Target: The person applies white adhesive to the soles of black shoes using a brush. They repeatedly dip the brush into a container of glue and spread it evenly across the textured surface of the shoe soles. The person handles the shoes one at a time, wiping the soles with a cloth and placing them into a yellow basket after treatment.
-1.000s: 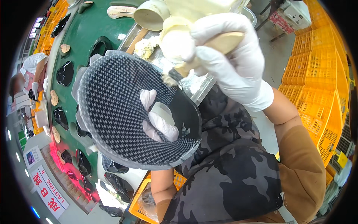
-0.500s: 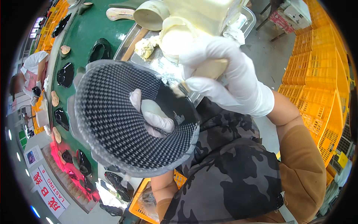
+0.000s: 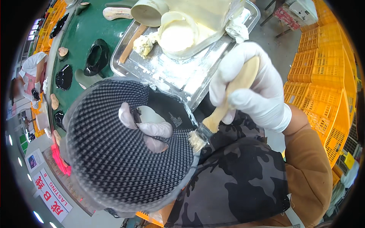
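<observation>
Now my right hand [image 3: 253, 89] grips the glue brush [image 3: 213, 123] at the woven shoe upper's [image 3: 114, 152] rim, left fingers [image 3: 146, 131] pinching inside; coating unfinished, I judge.

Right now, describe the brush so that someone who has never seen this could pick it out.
Start at the metal tray at the top. Just below its near edge, the gloved right hand grips a brush: pale wooden handle, dark ferrule, cream-coated bristles touching the checkered fabric piece.

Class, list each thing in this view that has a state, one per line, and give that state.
Black-and-white woven shoe upper: held up, left hand gripping it.
Wooden-handled brush: gripped by right hand, bristles at upper's edge.
Cream glue tub: open, full.
Steel tray: smeared with glue.
Black shoe on green belt: lying flat.
</observation>
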### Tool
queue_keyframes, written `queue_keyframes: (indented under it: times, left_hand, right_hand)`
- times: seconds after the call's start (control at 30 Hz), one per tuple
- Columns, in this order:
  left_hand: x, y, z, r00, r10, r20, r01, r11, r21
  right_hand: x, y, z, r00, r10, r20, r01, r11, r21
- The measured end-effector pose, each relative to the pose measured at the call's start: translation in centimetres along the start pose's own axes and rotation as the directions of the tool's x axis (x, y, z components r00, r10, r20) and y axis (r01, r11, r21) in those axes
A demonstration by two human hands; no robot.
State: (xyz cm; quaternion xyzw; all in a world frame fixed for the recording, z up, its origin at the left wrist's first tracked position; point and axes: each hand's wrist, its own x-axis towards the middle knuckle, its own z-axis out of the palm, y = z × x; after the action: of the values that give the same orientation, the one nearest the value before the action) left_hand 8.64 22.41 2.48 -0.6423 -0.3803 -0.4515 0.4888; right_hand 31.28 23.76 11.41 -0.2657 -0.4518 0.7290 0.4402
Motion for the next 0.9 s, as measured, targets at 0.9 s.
queue_keyframes:
  times: [0.9]
  left_hand:
    - [-0.1,2.3,-4.6,0.156,-0.779,0.608,0.799,-0.263,-0.542]
  right_hand:
    - [5.5,6.7,-3.3,0.825,-0.49,-0.282,0.439,0.869,-0.228]
